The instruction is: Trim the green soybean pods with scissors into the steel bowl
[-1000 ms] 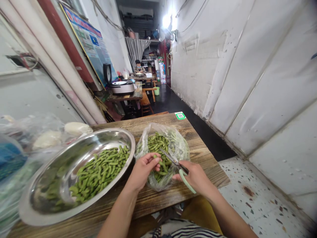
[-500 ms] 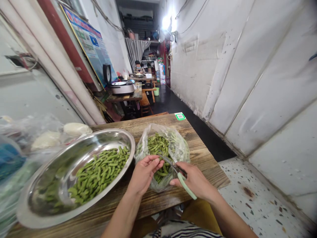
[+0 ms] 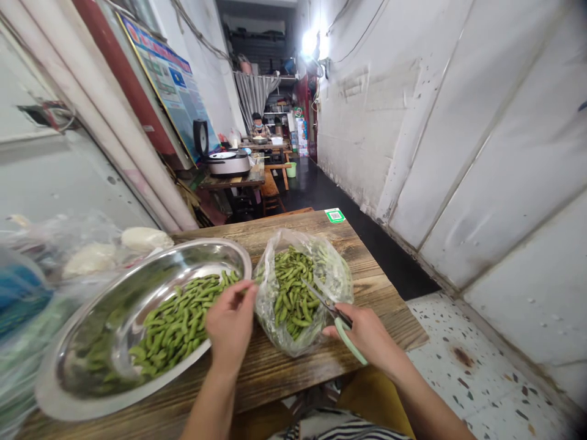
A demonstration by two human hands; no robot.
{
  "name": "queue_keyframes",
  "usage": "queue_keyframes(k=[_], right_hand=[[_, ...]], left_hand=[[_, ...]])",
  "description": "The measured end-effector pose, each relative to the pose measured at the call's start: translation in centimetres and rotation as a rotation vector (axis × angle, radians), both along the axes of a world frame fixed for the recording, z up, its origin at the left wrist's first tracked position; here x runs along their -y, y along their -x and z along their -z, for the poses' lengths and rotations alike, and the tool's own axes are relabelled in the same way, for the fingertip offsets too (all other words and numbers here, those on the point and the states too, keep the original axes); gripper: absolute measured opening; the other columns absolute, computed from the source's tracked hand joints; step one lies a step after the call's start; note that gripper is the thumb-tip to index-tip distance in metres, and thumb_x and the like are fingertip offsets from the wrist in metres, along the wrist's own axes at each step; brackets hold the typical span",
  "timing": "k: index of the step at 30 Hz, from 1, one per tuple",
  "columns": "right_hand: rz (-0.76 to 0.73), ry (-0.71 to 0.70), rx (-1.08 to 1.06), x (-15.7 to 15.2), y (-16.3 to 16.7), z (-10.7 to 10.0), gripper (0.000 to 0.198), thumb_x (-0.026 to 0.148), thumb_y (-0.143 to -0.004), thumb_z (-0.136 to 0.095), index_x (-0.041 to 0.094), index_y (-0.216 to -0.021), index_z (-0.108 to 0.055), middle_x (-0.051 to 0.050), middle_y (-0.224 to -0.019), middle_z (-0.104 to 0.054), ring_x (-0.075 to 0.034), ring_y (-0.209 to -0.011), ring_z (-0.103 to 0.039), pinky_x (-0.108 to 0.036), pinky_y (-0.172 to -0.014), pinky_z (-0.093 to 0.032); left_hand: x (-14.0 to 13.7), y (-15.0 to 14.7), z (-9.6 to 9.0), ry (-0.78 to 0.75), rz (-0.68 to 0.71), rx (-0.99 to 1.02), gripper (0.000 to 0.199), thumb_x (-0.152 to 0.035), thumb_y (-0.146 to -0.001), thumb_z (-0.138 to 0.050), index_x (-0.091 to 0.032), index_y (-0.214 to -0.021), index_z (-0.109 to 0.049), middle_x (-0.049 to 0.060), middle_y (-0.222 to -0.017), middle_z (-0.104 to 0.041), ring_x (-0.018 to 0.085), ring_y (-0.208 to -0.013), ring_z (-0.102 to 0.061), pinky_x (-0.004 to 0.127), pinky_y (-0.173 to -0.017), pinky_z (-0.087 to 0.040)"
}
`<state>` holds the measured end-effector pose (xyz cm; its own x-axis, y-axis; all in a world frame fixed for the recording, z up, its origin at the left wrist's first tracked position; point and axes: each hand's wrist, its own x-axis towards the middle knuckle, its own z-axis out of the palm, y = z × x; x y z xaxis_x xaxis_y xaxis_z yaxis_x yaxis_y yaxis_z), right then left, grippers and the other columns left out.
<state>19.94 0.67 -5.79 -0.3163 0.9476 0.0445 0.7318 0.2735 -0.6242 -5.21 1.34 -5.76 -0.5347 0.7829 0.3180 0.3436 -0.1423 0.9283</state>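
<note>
My right hand (image 3: 367, 333) grips scissors (image 3: 345, 336) with pale green handles, their slightly parted blades pointing over the clear plastic bag (image 3: 337, 278). Inside that bag lie green soybean pods (image 3: 293, 287). My left hand (image 3: 232, 324) is at the right rim of a large oval steel basin (image 3: 73, 400), its thumb and fingers drawn together in a pinch. Whatever those fingers hold is hidden from view. More soybean pods (image 3: 177, 327) are heaped in the right part of the basin.
Both containers rest on a wooden table (image 3: 376, 293) with a green QR-code card (image 3: 334, 216) at its far edge. Plastic bags (image 3: 92, 260) crowd the left. A rice cooker (image 3: 229, 164) stands open on a table beyond, and a person (image 3: 259, 127) sits farther back.
My left hand has moved left from the scissor tips above the bag to the basin's right rim. The right hand and scissors have stayed over the bag's near right side.
</note>
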Motion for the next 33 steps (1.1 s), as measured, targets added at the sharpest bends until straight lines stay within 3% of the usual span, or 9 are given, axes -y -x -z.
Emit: queue_keyframes(k=[2, 4, 6, 9, 11, 14, 17, 23, 33], right_hand=[[0.033, -0.007, 0.032, -0.1, -0.2, -0.2, 0.035, 0.053, -0.079, -0.061, 0.019, -0.086, -0.064, -0.003, -0.073, -0.067, -0.019, -0.066, -0.061, -0.023, -0.058, -0.034], [0.050, -0.003, 0.047, -0.2, -0.3, -0.4, 0.035, 0.053, -0.079, -0.061, 0.020, -0.088, -0.064, -0.003, -0.074, -0.068, -0.019, -0.067, -0.062, -0.023, -0.058, -0.034], [0.057, 0.006, 0.053, -0.4, -0.2, -0.4, 0.035, 0.053, -0.079, -0.062, 0.020, -0.089, -0.064, -0.003, -0.073, -0.068, -0.019, -0.067, -0.062, -0.022, -0.058, -0.034], [0.047, -0.012, 0.044, -0.4, -0.1, -0.2, 0.033, 0.052, -0.079, -0.062, 0.020, -0.089, -0.065, -0.003, -0.074, -0.068, -0.019, -0.068, -0.063, -0.022, -0.059, -0.035], [0.045, -0.030, 0.042, -0.3, 0.0, 0.0, 0.033, 0.051, -0.079, -0.062, 0.020, -0.089, -0.065, -0.003, -0.075, -0.069, -0.019, -0.069, -0.063, -0.022, -0.059, -0.035], [0.068, -0.045, 0.036, 0.0, -0.1, 0.3, 0.033, 0.050, -0.079, -0.062, 0.021, -0.093, -0.067, -0.003, -0.079, -0.070, -0.019, -0.071, -0.064, -0.022, -0.060, -0.037], [0.108, -0.054, 0.012, 0.2, -0.3, 0.5, 0.036, 0.051, -0.080, -0.061, 0.021, -0.101, -0.067, -0.005, -0.087, -0.071, -0.020, -0.076, -0.065, -0.023, -0.065, -0.040], [0.110, -0.082, -0.025, 0.0, 0.1, 0.6, 0.039, 0.048, -0.080, -0.063, 0.020, -0.108, -0.064, -0.009, -0.100, -0.069, -0.022, -0.084, -0.064, -0.025, -0.072, -0.044], [-0.022, -0.079, -0.063, 0.0, 1.2, -0.7, 0.037, 0.049, -0.080, -0.062, 0.020, -0.103, -0.063, -0.006, -0.090, -0.065, -0.019, -0.079, -0.059, -0.025, -0.070, -0.042]], left_hand=[[-0.2, 1.5, -0.9, -0.098, -0.239, -0.374, 0.024, -0.034, -0.079, -0.061, -0.017, -0.094, -0.069, 0.013, -0.114, -0.064, 0.030, -0.113, -0.054, 0.050, -0.100, -0.035], [-0.8, 1.7, -1.6, -0.109, -0.319, -0.652, 0.022, -0.032, -0.080, -0.059, -0.018, -0.095, -0.069, 0.014, -0.129, -0.056, 0.036, -0.129, -0.038, 0.056, -0.105, -0.022], [-1.9, 0.5, -1.8, -0.110, -0.220, -0.811, 0.018, -0.029, -0.083, -0.056, -0.021, -0.093, -0.069, 0.012, -0.126, -0.059, 0.035, -0.129, -0.037, 0.058, -0.105, -0.015], [-4.3, -2.3, -1.2, -0.095, 0.094, -0.915, 0.020, -0.023, -0.088, -0.049, -0.024, -0.087, -0.069, 0.006, -0.098, -0.070, 0.028, -0.106, -0.055, 0.058, -0.105, -0.008], [-6.0, -3.8, -0.3, -0.047, 0.204, -0.936, 0.019, -0.021, -0.086, -0.050, -0.023, -0.082, -0.069, 0.009, -0.090, -0.070, 0.029, -0.098, -0.056, 0.060, -0.103, -0.007], [-7.6, -4.8, 0.6, -0.022, 0.233, -0.921, 0.017, -0.018, -0.081, -0.055, -0.021, -0.073, -0.070, 0.011, -0.088, -0.068, 0.032, -0.099, -0.054, 0.062, -0.101, -0.012], [-7.7, -4.5, 0.6, -0.012, 0.186, -0.866, 0.019, -0.021, -0.082, -0.054, -0.022, -0.079, -0.073, 0.012, -0.099, -0.068, 0.034, -0.105, -0.054, 0.064, -0.100, -0.015], [-4.8, -3.5, -0.3, 0.171, 0.398, -0.262, 0.029, -0.041, -0.079, -0.060, -0.021, -0.094, -0.073, 0.007, -0.100, -0.073, 0.025, -0.097, -0.065, 0.041, -0.093, -0.045], [-2.1, -3.0, -0.1, 0.234, 0.453, -0.094, 0.036, -0.045, -0.073, -0.065, -0.018, -0.094, -0.075, 0.008, -0.100, -0.074, 0.027, -0.097, -0.066, 0.041, -0.093, -0.046]])
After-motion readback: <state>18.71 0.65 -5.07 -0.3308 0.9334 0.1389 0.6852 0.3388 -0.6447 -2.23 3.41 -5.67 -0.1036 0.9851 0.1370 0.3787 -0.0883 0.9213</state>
